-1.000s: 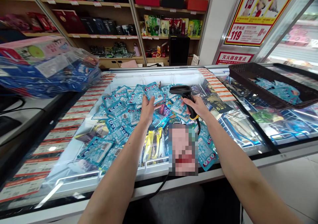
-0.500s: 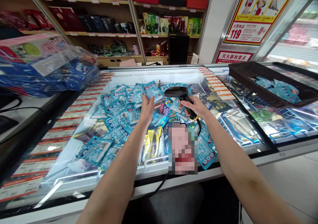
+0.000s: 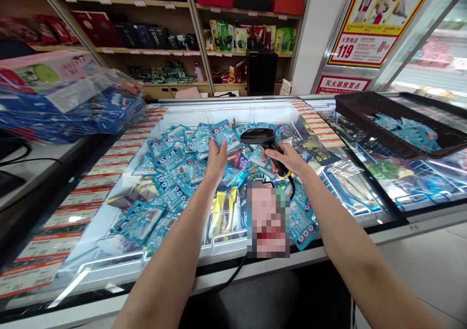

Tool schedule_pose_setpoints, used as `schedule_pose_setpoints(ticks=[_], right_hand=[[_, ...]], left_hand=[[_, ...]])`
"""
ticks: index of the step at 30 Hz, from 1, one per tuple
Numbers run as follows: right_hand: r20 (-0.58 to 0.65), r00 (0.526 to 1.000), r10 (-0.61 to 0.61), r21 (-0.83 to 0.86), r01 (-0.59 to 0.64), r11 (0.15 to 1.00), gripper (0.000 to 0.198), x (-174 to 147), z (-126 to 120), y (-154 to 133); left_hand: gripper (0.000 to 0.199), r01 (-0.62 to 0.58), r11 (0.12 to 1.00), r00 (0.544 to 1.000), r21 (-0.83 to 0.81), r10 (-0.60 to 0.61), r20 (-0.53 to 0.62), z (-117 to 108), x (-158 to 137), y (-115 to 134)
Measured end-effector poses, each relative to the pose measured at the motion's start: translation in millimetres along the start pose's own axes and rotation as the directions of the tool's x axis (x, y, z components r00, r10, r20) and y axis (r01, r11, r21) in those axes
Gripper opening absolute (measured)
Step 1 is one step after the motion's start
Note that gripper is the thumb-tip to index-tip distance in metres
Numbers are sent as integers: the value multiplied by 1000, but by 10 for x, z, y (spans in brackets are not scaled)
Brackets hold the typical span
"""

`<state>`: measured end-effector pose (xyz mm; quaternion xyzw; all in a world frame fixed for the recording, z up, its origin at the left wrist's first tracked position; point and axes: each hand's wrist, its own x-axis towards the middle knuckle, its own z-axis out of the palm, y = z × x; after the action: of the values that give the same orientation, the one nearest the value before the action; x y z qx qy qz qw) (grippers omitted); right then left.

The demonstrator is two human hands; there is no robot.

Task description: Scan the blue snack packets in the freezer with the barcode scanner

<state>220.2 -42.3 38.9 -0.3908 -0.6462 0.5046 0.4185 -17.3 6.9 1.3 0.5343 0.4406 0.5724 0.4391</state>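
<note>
A black barcode scanner [image 3: 258, 136] is gripped in my right hand [image 3: 286, 158], its head tilted toward the left over the freezer. My left hand [image 3: 218, 159] pinches a blue snack packet [image 3: 226, 135], which faces the scanner with its printed back showing. Around and under both hands lies a pile of similar blue packets [image 3: 171, 157]. Yellow-wrapped sticks [image 3: 223, 211] lie nearer to me, below the left wrist. From the scanner's handle a dark cable [image 3: 292, 187] hangs down. A pixelated patch hides part of the front edge between my forearms.
On the right stands a brown basket [image 3: 386, 146] with blue packets inside. Plastic-wrapped boxes [image 3: 69, 95] sit at the left. Price tags [image 3: 91, 180] line the freezer's sides, and its white front rim [image 3: 306, 259] runs below my arms. Stocked shelves [image 3: 146, 51] rise behind.
</note>
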Motion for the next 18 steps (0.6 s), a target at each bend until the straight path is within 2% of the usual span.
schedule_pose_setpoints(ticks=[2, 14, 18], right_hand=[[0, 1000, -1, -8, 1, 1000, 47, 0, 2, 0], [51, 999, 8, -13, -7, 1000, 47, 5, 1, 8], [11, 1000, -5, -29, 5, 1000, 47, -2, 1, 2]], left_hand=[[28, 24, 999, 1000, -36, -24, -9, 7, -6, 17], [38, 28, 999, 999, -21, -29, -25, 4, 9, 5], [38, 31, 999, 999, -33, -31, -17, 10, 0, 20]])
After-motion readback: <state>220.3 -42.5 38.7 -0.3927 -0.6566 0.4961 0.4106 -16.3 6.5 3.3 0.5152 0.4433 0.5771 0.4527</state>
